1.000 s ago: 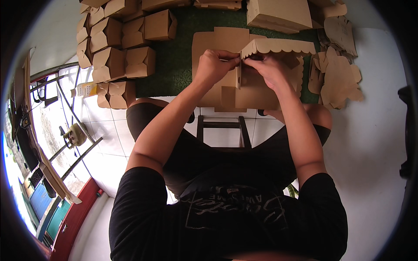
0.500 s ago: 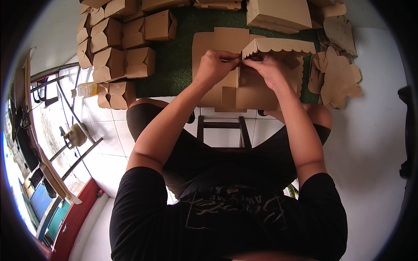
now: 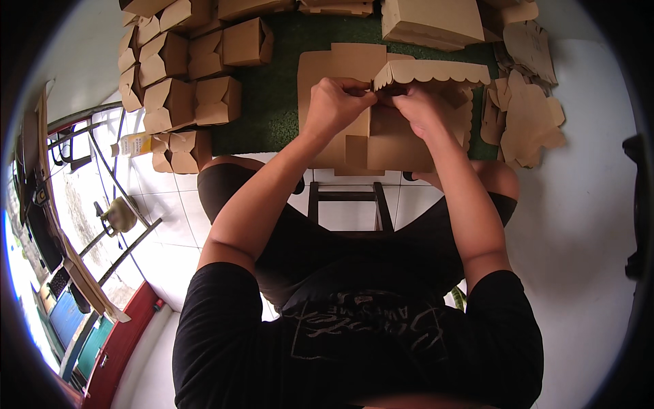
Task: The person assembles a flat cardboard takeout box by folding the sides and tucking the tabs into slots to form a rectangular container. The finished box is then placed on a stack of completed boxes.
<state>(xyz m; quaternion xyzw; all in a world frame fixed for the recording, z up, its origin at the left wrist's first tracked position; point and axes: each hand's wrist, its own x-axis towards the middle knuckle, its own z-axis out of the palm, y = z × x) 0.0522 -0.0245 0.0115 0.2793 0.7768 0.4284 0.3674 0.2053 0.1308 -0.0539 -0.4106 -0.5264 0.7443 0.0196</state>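
Note:
A brown cardboard box blank (image 3: 402,146) lies partly folded on a green mat, with a scalloped flap (image 3: 436,71) standing up at its far right. My left hand (image 3: 335,105) pinches the far end of an upright panel near the middle of the blank. Close against it, my right hand (image 3: 417,109) reaches under the scalloped flap, its fingers bent at the same corner. Both sets of fingertips nearly meet there, and the flap and fingers partly hide the joint.
Several folded cardboard boxes (image 3: 167,105) stand in rows at the left of the green mat (image 3: 269,109). A larger scalloped box stack (image 3: 432,24) sits at the far side. Flat cardboard pieces (image 3: 531,123) are piled at the right. A dark stool frame (image 3: 347,196) stands between my legs.
My right hand has turned slightly and its fingers have gone further under the scalloped flap. My left hand stays at the panel's end with its grip little changed.

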